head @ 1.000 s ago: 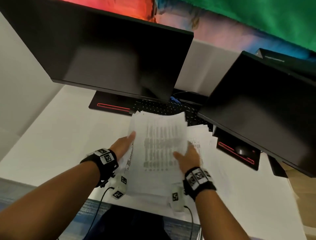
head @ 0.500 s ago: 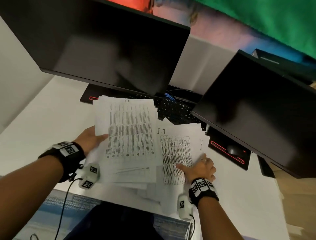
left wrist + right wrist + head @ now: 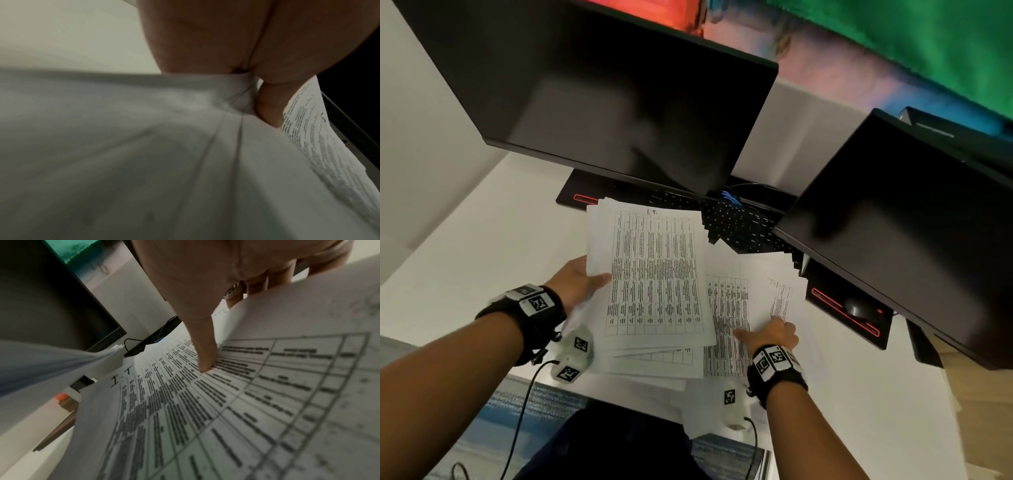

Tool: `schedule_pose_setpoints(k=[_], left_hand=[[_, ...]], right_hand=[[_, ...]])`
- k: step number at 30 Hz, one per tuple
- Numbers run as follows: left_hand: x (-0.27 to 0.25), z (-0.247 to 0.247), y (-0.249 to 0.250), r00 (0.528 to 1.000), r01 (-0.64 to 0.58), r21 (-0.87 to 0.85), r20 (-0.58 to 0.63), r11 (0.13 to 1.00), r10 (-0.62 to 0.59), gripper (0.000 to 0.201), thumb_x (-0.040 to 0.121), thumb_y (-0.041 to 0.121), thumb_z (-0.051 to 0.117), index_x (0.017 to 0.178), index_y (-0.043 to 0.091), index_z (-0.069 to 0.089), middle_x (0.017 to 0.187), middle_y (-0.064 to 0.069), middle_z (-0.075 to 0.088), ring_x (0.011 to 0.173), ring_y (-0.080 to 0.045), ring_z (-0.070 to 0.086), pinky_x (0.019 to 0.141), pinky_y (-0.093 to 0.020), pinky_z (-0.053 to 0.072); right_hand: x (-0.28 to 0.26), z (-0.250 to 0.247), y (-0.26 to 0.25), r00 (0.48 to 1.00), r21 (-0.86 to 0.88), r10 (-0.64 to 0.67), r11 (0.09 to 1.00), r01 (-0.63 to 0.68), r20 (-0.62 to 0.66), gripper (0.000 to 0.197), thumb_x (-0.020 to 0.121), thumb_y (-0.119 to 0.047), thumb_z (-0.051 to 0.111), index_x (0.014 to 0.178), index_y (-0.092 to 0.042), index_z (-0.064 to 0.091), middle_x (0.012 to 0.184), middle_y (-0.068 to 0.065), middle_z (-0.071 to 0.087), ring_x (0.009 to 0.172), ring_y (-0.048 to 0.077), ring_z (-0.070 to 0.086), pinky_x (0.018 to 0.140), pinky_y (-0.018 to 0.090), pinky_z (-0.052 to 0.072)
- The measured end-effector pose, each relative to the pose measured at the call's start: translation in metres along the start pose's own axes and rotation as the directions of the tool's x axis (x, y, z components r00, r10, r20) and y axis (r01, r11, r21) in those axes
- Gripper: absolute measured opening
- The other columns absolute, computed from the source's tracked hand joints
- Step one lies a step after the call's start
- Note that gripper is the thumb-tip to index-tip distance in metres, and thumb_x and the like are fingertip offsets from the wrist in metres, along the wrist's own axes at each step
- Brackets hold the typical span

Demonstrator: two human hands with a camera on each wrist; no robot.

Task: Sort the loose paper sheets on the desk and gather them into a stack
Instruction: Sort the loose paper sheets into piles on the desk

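Observation:
My left hand [image 3: 582, 281] grips a bundle of printed sheets [image 3: 654, 274] by its left edge, thumb on top, and holds it above the white desk [image 3: 465, 246]. The left wrist view shows the thumb [image 3: 269, 105] curled over the bundle's edge [image 3: 144, 162]. To the right, loose sheets [image 3: 726, 308] lie fanned on the desk. My right hand [image 3: 767, 332] rests on them. Its thumb [image 3: 205, 356] presses a sheet with a printed table [image 3: 185, 402]. Its curled fingers pull up the edge of a loose sheet [image 3: 308, 321], which hides them in the right wrist view.
Two dark monitors [image 3: 602, 102] [image 3: 911, 222] overhang the back of the desk. A black keyboard [image 3: 739, 226] sits under them, partly covered by paper. A mouse [image 3: 858, 306] lies on a black pad to the right. Some sheets overhang the desk's front edge.
A second ago both hands held the bundle together. The left hand has carried it to the left, and the right hand has let go and come down on the loose sheets.

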State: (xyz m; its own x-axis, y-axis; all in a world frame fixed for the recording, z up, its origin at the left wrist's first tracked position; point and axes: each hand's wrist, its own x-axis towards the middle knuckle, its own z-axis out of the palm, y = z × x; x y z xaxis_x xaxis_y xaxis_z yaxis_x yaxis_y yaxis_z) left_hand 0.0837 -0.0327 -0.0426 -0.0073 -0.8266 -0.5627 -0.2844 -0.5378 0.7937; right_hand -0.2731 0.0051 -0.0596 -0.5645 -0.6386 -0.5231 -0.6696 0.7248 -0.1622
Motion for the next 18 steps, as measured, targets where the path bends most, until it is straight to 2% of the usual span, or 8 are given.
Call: schedule_pose_setpoints(k=[3, 7, 9, 11, 13, 15, 16, 18], left_hand=[[0.0, -0.005, 0.0, 1.0, 0.015, 0.017, 0.001, 1.0, -0.015, 0.031, 0.095, 0.024, 0.063, 0.125, 0.026, 0.065, 0.123, 0.003, 0.071, 0.116, -0.025, 0.065, 0.108, -0.055, 0.042], [0.005, -0.015, -0.008, 1.0, 0.014, 0.068, -0.01, 0.998, -0.013, 0.036, 0.088, 0.035, 0.066, 0.123, 0.03, 0.066, 0.12, 0.006, 0.072, 0.115, -0.026, 0.066, 0.106, -0.056, 0.043], [0.004, -0.017, -0.009, 1.0, 0.004, 0.08, -0.018, 0.997, -0.002, 0.041, 0.083, 0.04, 0.066, 0.124, 0.03, 0.065, 0.121, 0.007, 0.072, 0.115, -0.025, 0.065, 0.107, -0.055, 0.043], [0.002, -0.017, -0.008, 1.0, 0.0, 0.075, -0.021, 0.997, 0.001, 0.039, 0.086, 0.037, 0.066, 0.124, 0.029, 0.066, 0.122, 0.006, 0.072, 0.115, -0.026, 0.065, 0.107, -0.056, 0.043], [-0.002, -0.015, -0.004, 1.0, 0.0, 0.067, -0.019, 0.998, 0.002, 0.032, 0.093, 0.029, 0.064, 0.125, 0.028, 0.066, 0.122, 0.004, 0.072, 0.11, -0.022, 0.066, 0.108, -0.058, 0.041], [-0.003, -0.013, -0.003, 1.0, 0.011, 0.073, -0.025, 0.997, -0.01, 0.03, 0.096, 0.024, 0.062, 0.126, 0.025, 0.066, 0.12, 0.001, 0.072, 0.096, -0.018, 0.064, 0.109, -0.061, 0.038], [-0.002, -0.011, -0.003, 1.0, 0.017, 0.081, -0.023, 0.997, -0.015, 0.029, 0.096, 0.023, 0.062, 0.125, 0.024, 0.066, 0.12, 0.001, 0.072, 0.096, -0.019, 0.064, 0.108, -0.06, 0.04], [0.0, -0.008, -0.003, 1.0, 0.013, 0.12, -0.019, 0.993, -0.011, 0.029, 0.096, 0.021, 0.062, 0.124, 0.021, 0.066, 0.121, -0.001, 0.072, 0.108, -0.026, 0.066, 0.106, -0.056, 0.044]], right_hand=[[-0.001, 0.001, -0.006, 1.0, 0.051, -0.007, 0.999, 0.007, 0.006, 0.098, 0.07, -0.038, 0.088, 0.144, -0.005, 0.033, 0.141, 0.016, 0.048, 0.13, 0.035, 0.048, 0.106, 0.044, 0.045], [0.002, -0.006, -0.008, 0.996, 0.197, 0.06, 0.978, -0.071, 0.062, 0.089, 0.072, -0.025, 0.089, 0.139, 0.0, 0.037, 0.131, 0.021, 0.059, 0.114, 0.036, 0.063, 0.086, 0.037, 0.054], [0.005, -0.011, -0.008, 0.989, 0.212, 0.094, 0.97, -0.116, 0.112, 0.083, 0.073, -0.025, 0.088, 0.135, 0.005, 0.042, 0.126, 0.023, 0.062, 0.105, 0.035, 0.066, 0.084, 0.037, 0.057], [0.005, -0.014, -0.008, 0.985, 0.233, 0.075, 0.966, -0.11, 0.155, 0.075, 0.077, -0.022, 0.085, 0.132, 0.009, 0.045, 0.119, 0.024, 0.065, 0.096, 0.034, 0.067, 0.08, 0.036, 0.057], [0.006, -0.015, -0.003, 0.987, 0.275, 0.038, 0.958, -0.08, 0.154, 0.062, 0.081, -0.018, 0.08, 0.127, 0.01, 0.051, 0.111, 0.023, 0.066, 0.095, 0.033, 0.066, 0.078, 0.033, 0.055], [-0.002, -0.028, -0.001, 0.996, 0.314, -0.004, 0.949, -0.024, 0.089, 0.047, 0.082, -0.017, 0.076, 0.121, 0.004, 0.061, 0.106, 0.018, 0.069, 0.087, 0.029, 0.066, 0.079, 0.033, 0.057], [-0.008, -0.039, 0.0, 0.999, 0.331, -0.029, 0.943, 0.02, 0.022, 0.04, 0.084, -0.016, 0.074, 0.119, 0.001, 0.064, 0.106, 0.017, 0.071, 0.084, 0.028, 0.065, 0.078, 0.03, 0.056], [-0.023, -0.069, -0.001, 0.988, 0.337, -0.087, 0.933, 0.126, -0.13, 0.031, 0.087, -0.013, 0.071, 0.115, -0.002, 0.065, 0.109, 0.017, 0.071, 0.086, 0.028, 0.065, 0.075, 0.027, 0.051]])
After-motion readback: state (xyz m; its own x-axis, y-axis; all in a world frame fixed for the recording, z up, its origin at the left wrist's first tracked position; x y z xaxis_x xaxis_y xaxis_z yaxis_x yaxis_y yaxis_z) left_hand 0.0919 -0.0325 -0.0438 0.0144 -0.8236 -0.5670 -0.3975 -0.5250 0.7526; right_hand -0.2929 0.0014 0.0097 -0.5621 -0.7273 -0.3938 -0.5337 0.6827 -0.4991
